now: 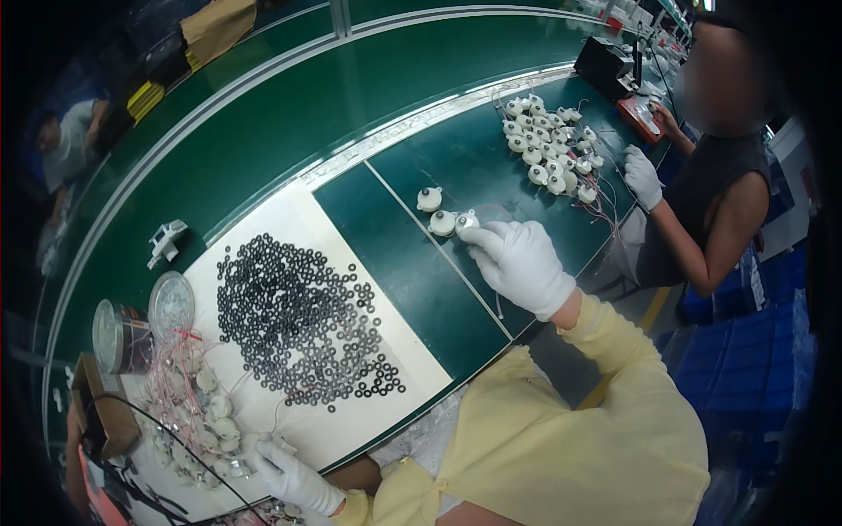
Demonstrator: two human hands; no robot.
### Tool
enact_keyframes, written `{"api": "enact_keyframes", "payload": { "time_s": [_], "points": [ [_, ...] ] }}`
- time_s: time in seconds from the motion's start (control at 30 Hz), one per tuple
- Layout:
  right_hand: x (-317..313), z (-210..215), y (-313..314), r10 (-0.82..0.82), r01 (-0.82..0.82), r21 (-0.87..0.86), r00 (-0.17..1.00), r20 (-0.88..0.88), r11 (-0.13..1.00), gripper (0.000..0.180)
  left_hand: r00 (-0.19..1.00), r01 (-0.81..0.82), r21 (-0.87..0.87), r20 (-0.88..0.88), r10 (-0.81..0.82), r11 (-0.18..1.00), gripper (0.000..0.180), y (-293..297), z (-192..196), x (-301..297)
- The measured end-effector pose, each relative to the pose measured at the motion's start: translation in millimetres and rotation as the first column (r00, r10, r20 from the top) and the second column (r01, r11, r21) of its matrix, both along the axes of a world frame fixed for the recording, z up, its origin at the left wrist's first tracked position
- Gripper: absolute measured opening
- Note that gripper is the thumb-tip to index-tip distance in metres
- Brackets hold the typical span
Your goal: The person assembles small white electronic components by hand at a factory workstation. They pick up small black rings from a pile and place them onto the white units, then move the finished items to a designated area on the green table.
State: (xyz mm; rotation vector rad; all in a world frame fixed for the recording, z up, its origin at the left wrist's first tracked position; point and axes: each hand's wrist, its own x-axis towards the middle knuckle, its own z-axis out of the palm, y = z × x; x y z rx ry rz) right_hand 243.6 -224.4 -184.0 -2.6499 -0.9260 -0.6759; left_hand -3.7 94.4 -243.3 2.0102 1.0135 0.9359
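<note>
Right hand [524, 267], white glove, is the nearer one: its fingertips [479, 238] reach the near side of a small white motor [466, 220] on the green table [377, 241]. The motor lies up and left of the knuckles, right at the fingertips, partly covered by them; body round and squat, dark shaft end facing up, so no clear long axis to line up with. Thumb and fingers are drawn close together, narrow, touching the motor; can't tell if it is gripped or only touched. A second white motor [441, 224] sits just beside it on the left, a third [429, 199] a little further up; a much larger motor cluster [548, 145] lies apart, up and right. Right hand pose: back of hand up, fingers aimed up-left, forearm in a yellow sleeve [618, 337] coming in from lower right. Left hand [294, 478], also gloved, is well apart at lower left, low over the near edge of the white board [329, 438], fingers toward a heap of wired motors [215, 408]; its fingers look curled, but tips too small to read, can't tell what they hold. Spread of black rings [281, 307] lies between the heap and the green table.
</note>
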Motion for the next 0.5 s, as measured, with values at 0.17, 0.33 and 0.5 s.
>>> {"api": "enact_keyframes", "payload": {
  "time_s": [0.17, 0.33, 0.5],
  "points": [
    [0, 14, -10, 0.049, -0.044, 0.084, 0.997, -0.064, 0.996, 0.027, 0.999, -0.047, 0.093, 0.008, 0.047, 0.995, 0.031, 0, -2, 3],
    [2, 10, -17, 0.021, -0.012, 0.113, 0.997, -0.074, 0.994, 0.017, 0.997, -0.039, 0.097, -0.063, 0.045, 0.995, 0.036, 4, -5, -1],
    [14, 10, -15, 0.073, -0.056, 0.138, 0.99, -0.124, 0.989, 0.013, 0.998, 0.032, -0.155, 0.063, -0.023, 0.987, 0.033, 13, 4, -3]
  ]
}}
